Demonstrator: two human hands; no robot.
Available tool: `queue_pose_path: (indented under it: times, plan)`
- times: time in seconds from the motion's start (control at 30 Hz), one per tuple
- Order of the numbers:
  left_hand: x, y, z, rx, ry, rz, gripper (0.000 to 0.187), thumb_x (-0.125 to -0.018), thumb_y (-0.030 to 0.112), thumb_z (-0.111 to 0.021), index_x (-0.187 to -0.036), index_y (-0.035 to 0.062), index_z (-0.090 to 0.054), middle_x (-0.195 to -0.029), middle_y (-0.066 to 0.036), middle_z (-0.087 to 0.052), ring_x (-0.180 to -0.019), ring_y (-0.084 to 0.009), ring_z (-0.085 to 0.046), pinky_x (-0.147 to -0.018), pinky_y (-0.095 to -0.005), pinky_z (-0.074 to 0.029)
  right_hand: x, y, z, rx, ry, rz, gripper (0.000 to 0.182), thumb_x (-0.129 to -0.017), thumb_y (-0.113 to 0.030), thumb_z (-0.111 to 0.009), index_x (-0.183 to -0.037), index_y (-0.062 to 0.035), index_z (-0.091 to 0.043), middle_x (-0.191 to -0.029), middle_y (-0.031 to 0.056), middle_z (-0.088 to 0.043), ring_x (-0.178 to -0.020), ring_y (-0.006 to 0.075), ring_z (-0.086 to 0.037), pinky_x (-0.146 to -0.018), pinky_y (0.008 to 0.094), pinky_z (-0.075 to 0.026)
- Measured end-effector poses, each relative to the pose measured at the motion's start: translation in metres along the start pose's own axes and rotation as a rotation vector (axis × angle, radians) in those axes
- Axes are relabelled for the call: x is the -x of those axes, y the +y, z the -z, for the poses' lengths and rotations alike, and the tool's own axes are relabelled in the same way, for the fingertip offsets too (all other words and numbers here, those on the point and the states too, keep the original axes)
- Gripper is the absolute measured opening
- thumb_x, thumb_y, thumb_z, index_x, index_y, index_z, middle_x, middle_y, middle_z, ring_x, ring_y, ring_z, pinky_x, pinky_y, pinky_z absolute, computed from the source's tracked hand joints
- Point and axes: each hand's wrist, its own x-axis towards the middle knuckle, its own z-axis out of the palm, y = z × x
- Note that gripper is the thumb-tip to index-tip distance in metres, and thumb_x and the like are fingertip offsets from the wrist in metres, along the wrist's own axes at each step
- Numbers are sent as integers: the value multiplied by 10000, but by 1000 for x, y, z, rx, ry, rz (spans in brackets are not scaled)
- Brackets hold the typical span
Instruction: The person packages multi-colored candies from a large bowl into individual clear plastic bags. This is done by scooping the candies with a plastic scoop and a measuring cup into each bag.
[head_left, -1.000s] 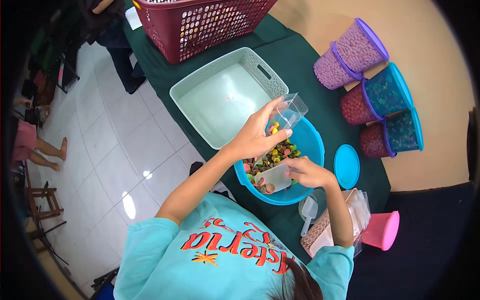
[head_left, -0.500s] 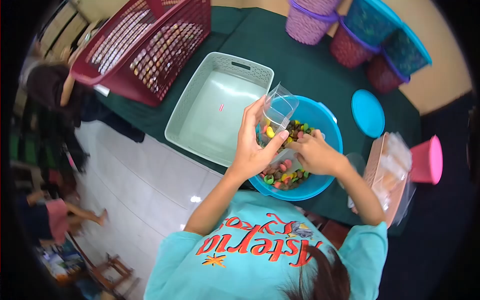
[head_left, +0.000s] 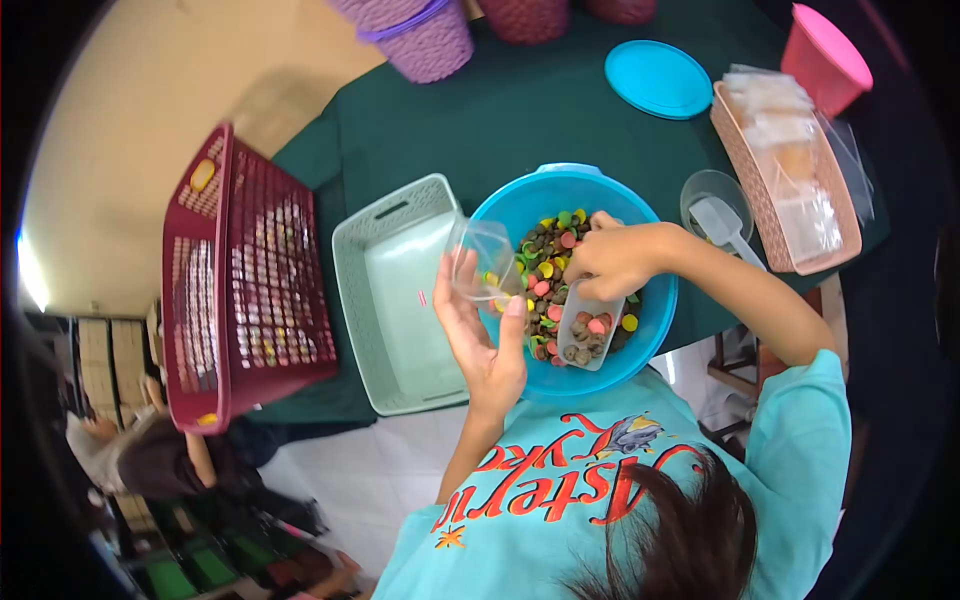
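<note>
My left hand (head_left: 482, 362) is closed round a clear plastic container (head_left: 486, 255), tilted at the left side of the blue basin (head_left: 655, 335). Some coloured pieces show through or behind its clear wall. Inside the basin lie many small round pieces (head_left: 543, 268) in brown, yellow, pink and green. My right hand (head_left: 622, 256) grips a translucent white scoop (head_left: 590, 338) from above, low among these pieces. Several brown and pink ones sit in the scoop's bowl; its handle is hidden by my fingers.
To the left stand a pale green tray (head_left: 400, 320) and a tall maroon basket (head_left: 275, 290) with wrapped goods. At right are a clear bowl (head_left: 702, 190) with a white spatula (head_left: 722, 222), a pink basket of plastic bags (head_left: 790, 170) and a pink bucket (head_left: 822, 62). A blue lid (head_left: 658, 78) lies behind.
The camera view has turned, shifting the table in frame. The scoop sits lower in the pieces and its bowl shows more fully; the container in my left hand has tilted away from it.
</note>
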Motion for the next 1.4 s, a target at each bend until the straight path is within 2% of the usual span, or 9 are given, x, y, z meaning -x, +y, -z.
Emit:
queue_pose_path:
  times: [0.27, 0.47, 0.57, 0.7, 0.83, 1.03, 1.13, 1.23, 1.4]
  plan:
    - [-3, 5, -3, 102, -6, 35, 599, -835, 58, -468, -1344, 14, -156, -1338, -180, -260, -1231, -307, -310, -991, -431, -282, 37, -30, 43, -16, 189, 140, 266, -726, -219, -400, -699, -13, -565, -602, 147, -548, -576, 275, -493, -806, 375, -294]
    - [-1, 5, -2, 17, -10, -13, 805, -706, -16, -635, -1349, 20, -151, -1330, -190, -279, -1234, -301, -320, -1008, -399, -270, 63, -41, 97, 200, 564, 55, 217, -676, -177, -437, -668, -5, -570, -536, 141, -536, -521, 315, -492, -733, 341, -366]
    - [2, 6, -4, -66, -6, 18, 833, -692, -9, -655, -1348, 10, -141, -1323, -187, -292, -1232, -298, -324, -1010, -394, -264, 59, -53, 110, 506, 723, -34, 180, -658, -174, -489, -648, -14, -570, -513, 133, -536, -500, 267, -501, -703, 347, -345]
    - [3, 5, -8, -115, 27, -5, 830, -692, -24, -647, -1347, 4, -138, -1315, -189, -303, -1227, -294, -331, -1006, -383, -269, 40, -85, 108, 818, 690, -19, 176, -615, -208, -583, -651, -35, -580, -527, 75, -563, -573, 190, -551, -782, 332, -303]
    - [3, 3, -8, -144, 40, 15, 827, -690, -40, -642, -1345, -1, -138, -1302, -205, -316, -1209, -292, -356, -991, -371, -293, 27, -101, 108, 986, 603, 6, 198, -619, -230, -607, -664, -37, -613, -597, 66, -598, -653, 182, -569, -829, 335, -283]
    - [3, 5, -10, -211, 106, 31, 819, -685, -25, -649, -1341, 2, -159, -1294, -224, -336, -1203, -294, -368, -980, -382, -314, 16, -80, 127, 788, 484, 45, 195, -658, -245, -584, -730, -89, -676, -724, 76, -646, -711, 179, -624, -823, 372, -258]
    - [3, 3, -10, -255, 82, 37, 806, -690, -10, -649, -1340, 7, -174, -1288, -220, -353, -1200, -296, -375, -976, -389, -321, 5, -47, 135, 585, 468, 150, 180, -677, -178, -490, -629, -27, -576, -558, 145, -557, -543, 276, -537, -712, 370, -300]
    - [3, 4, -9, -268, 88, 27, 790, -702, 12, -645, -1340, 9, -179, -1284, -215, -364, -1194, -296, -384, -972, -394, -326, 6, -20, 134, 359, 460, 242, 184, -686, -181, -464, -669, -25, -560, -561, 146, -544, -558, 292, -524, -705, 381, -306]
    - [3, 4, -9, -196, 165, 44, 746, -729, 21, -606, -1338, 21, -174, -1308, -217, -326, -1209, -291, -359, -982, -392, -315, 42, -21, 100, 538, 586, 143, 194, -671, -194, -486, -763, -31, -539, -578, 132, -541, -598, 281, -539, -737, 386, -313]
